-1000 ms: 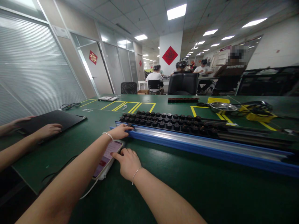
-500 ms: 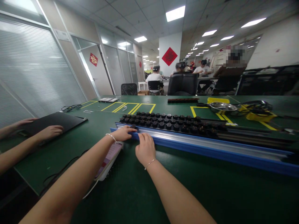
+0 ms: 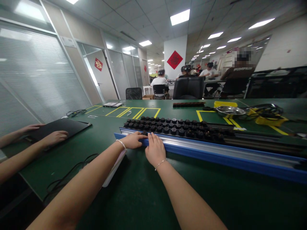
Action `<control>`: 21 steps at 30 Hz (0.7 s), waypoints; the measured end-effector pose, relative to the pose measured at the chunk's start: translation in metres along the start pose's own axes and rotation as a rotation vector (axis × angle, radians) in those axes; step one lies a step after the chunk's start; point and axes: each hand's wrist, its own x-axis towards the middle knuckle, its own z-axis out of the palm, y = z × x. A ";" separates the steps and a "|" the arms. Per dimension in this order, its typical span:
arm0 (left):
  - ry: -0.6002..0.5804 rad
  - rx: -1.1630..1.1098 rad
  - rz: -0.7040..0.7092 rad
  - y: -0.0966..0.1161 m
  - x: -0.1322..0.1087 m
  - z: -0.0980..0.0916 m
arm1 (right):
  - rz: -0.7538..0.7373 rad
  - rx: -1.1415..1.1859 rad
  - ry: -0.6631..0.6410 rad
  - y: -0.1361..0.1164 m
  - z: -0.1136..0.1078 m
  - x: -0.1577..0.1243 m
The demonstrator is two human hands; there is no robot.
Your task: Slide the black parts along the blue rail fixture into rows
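A long blue rail (image 3: 203, 157) with a shiny metal channel lies across the green table. Near its left end, my left hand (image 3: 133, 140) is closed, fingers at the channel round a small black round piece (image 3: 145, 133) that is partly hidden. Right beside it, my right hand (image 3: 155, 150) curls its fingers over the rail's front wall, with its thumb mostly hidden. Directly behind the rail stand rows of black round pieces (image 3: 174, 131) on dark strips. Partly under my left forearm lies a phone (image 3: 114, 171).
At the left, another person's hands (image 3: 55, 137) rest on a black flat panel (image 3: 64, 127). A metal bowl (image 3: 230, 111), a yellow tray (image 3: 225, 104) and tangled cables (image 3: 266, 110) lie at the back right. A dark strip (image 3: 188, 104) lies at the far edge.
Both my hands have slid a little to the right along the blue rail, and the small black piece has shifted with them. The view has moved slightly.
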 end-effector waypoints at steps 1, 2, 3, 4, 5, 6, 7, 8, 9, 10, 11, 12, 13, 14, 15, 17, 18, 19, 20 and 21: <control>-0.008 0.003 -0.004 0.002 0.000 -0.001 | 0.000 -0.003 -0.001 0.001 0.000 0.001; -0.015 0.003 -0.006 0.004 0.000 -0.001 | -0.001 -0.006 -0.002 0.002 0.001 0.001; -0.019 0.001 -0.005 0.006 0.000 -0.002 | -0.001 -0.007 -0.003 0.003 0.001 0.002; -0.021 -0.002 -0.001 0.007 0.000 -0.002 | -0.001 -0.008 -0.002 0.004 0.001 0.002; -0.022 -0.008 0.005 0.009 0.001 -0.002 | -0.003 -0.009 -0.002 0.005 0.000 0.002; -0.021 -0.017 0.013 0.010 0.001 -0.001 | -0.007 -0.010 -0.003 0.006 0.000 0.002; -0.021 -0.030 0.026 0.011 0.002 0.000 | -0.013 -0.012 -0.004 0.006 -0.002 0.002; -0.019 -0.046 0.039 0.012 0.003 0.000 | -0.022 -0.016 -0.007 0.006 -0.003 0.002; -0.016 -0.066 0.050 0.014 0.004 0.000 | -0.031 -0.021 -0.010 0.006 -0.004 0.002; -0.016 -0.088 0.055 0.016 0.004 0.000 | -0.040 -0.030 -0.016 0.006 -0.006 0.002; -0.015 -0.109 0.053 0.018 0.004 -0.001 | -0.046 -0.040 -0.023 0.006 -0.007 0.003; -0.014 -0.128 0.045 0.019 0.003 -0.003 | -0.049 -0.051 -0.031 0.007 -0.008 0.003; -0.010 -0.142 0.036 0.020 0.001 -0.005 | -0.051 -0.064 -0.040 0.007 -0.009 0.003; 0.001 -0.148 0.037 0.020 -0.003 -0.008 | -0.052 -0.077 -0.050 0.008 -0.010 0.004; 0.030 -0.150 0.041 0.018 -0.009 -0.011 | -0.053 -0.090 -0.060 0.009 -0.010 0.004; 0.108 -0.119 0.038 0.012 -0.028 -0.017 | -0.054 -0.113 -0.080 0.010 -0.009 0.004; 0.145 -0.089 0.019 0.007 -0.041 -0.018 | -0.053 -0.122 -0.084 0.010 -0.008 0.004; 0.170 -0.063 -0.012 0.001 -0.054 -0.018 | -0.052 -0.129 -0.084 0.011 -0.007 0.004; 0.182 -0.044 -0.045 -0.005 -0.068 -0.018 | -0.052 -0.132 -0.082 0.011 -0.007 0.005; 0.182 -0.034 -0.090 -0.010 -0.083 -0.015 | -0.051 -0.134 -0.077 0.010 -0.006 0.005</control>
